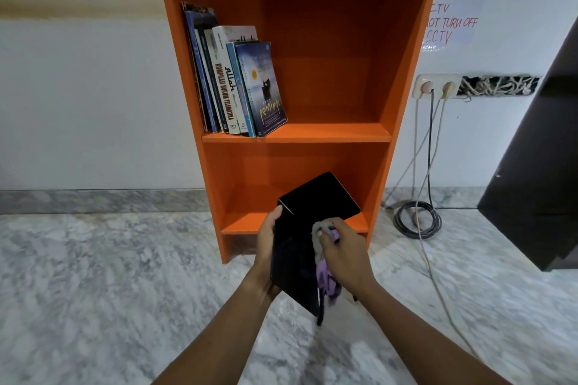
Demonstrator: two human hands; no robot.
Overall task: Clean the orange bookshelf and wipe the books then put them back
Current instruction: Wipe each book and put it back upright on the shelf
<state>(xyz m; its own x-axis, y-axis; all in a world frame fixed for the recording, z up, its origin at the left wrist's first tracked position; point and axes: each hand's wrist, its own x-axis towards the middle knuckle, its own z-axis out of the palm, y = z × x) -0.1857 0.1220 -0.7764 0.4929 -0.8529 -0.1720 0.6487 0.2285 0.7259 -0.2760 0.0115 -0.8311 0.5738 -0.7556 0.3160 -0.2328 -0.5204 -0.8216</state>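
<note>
Low in the centre of the frame, two bare forearms are stretched forward from the bottom edge. The left hand [268, 239] is closed on the left edge of a black book [316, 198], with the thumb hooked over its upper corner and the fingers hidden behind the cover. The book is held off the floor, tilted, and appears to be folded open, one dark face turned up and another turned toward the camera. The right hand [345, 251] is bunched round a purple and grey cloth [325, 277], its fingers curled, and the cloth is pressed against the book's near face; a loose end of the cloth hangs below the hand. Grey marbled floor [109, 291] is seen beneath the arms. Just behind the book, in the centre of the frame, stands the orange shelf [403, 72] against a white wall. Its bottom compartment is partly covered by the held book. In the middle compartment a row of books [231, 81] is stood at the left side, leaned against the left wall, a blue cover outermost on the right. Only the bottom of the compartment above is seen. At the right, a socket [434, 86] is fixed to the wall, with cables [419, 219] hanging down and coiled on the floor.
</note>
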